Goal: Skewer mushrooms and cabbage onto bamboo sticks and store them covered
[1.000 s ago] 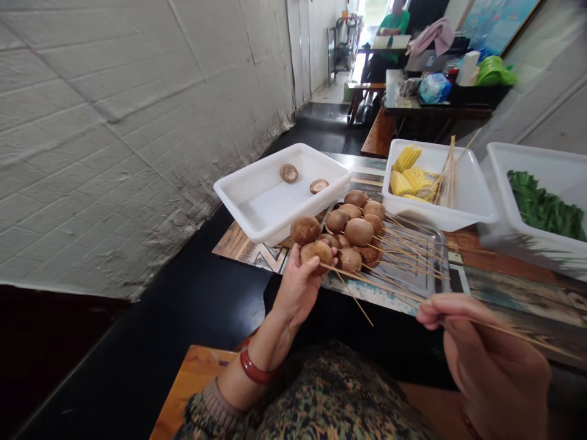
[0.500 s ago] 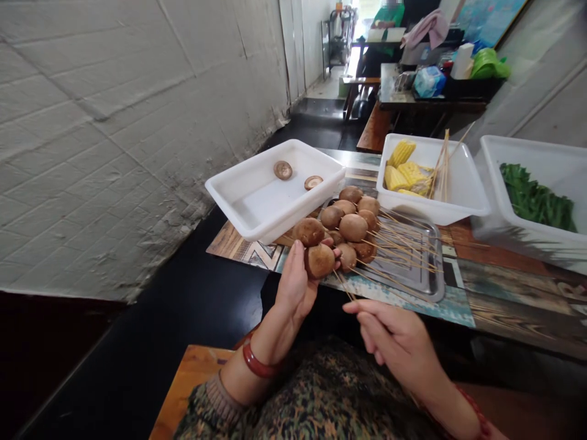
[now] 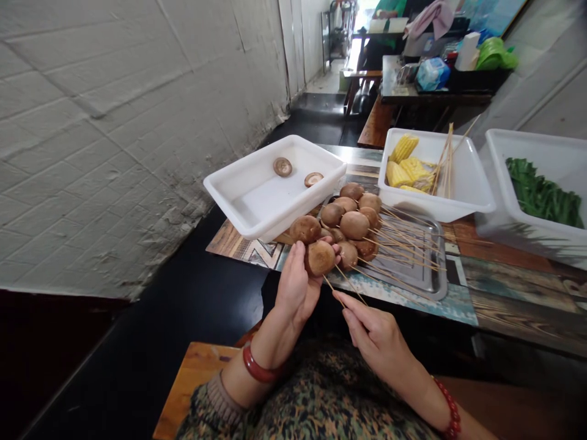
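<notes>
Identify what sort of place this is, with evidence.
Probably a small eatery, prepping food in its seating area: skewered mushrooms on a tray, corn in a white bin nearby, and another table with a wooden bench beyond.

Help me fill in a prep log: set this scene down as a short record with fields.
Left hand: cups a brown mushroom
Right hand: fingers hold a thin skewer leading to that mushroom
Whether pierced: cannot tell
Metal tray: several skewered mushrooms
Left tub: two loose mushrooms
Middle tub: corn, leaning sticks
Right tub: green leaves
</notes>
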{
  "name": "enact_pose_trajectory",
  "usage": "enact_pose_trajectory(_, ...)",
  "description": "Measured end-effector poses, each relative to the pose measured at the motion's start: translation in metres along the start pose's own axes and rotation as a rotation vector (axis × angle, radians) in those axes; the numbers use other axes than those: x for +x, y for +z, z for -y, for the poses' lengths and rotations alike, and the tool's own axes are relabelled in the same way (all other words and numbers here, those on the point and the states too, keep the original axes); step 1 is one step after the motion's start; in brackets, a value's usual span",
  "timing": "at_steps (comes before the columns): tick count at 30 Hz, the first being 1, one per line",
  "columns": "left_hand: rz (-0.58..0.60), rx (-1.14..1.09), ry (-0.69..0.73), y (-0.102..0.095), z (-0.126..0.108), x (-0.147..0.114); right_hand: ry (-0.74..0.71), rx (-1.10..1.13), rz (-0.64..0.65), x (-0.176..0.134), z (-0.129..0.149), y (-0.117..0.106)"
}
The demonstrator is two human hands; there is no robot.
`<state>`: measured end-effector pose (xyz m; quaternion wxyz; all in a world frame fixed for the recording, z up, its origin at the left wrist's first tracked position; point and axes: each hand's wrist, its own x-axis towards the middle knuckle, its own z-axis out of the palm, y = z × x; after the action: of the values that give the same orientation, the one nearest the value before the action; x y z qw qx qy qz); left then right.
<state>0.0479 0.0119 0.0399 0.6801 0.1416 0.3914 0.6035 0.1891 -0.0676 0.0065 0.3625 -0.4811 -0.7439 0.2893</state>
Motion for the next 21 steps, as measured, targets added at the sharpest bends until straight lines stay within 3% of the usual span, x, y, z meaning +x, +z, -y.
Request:
enact_pose_trajectory(16,-0.013,-0.029,-0.010,0.0002,-0.0026,-0.0026,-0.020,0.037,-0.032,-0.0036,-0.0058,0.0053)
enact_pose_trajectory(21,0.043,-0.004,0.005,-0.0034,-0.0007,-0.0054,0.013,0.038,-0.045,-0.0017,-0.0060,0.0076)
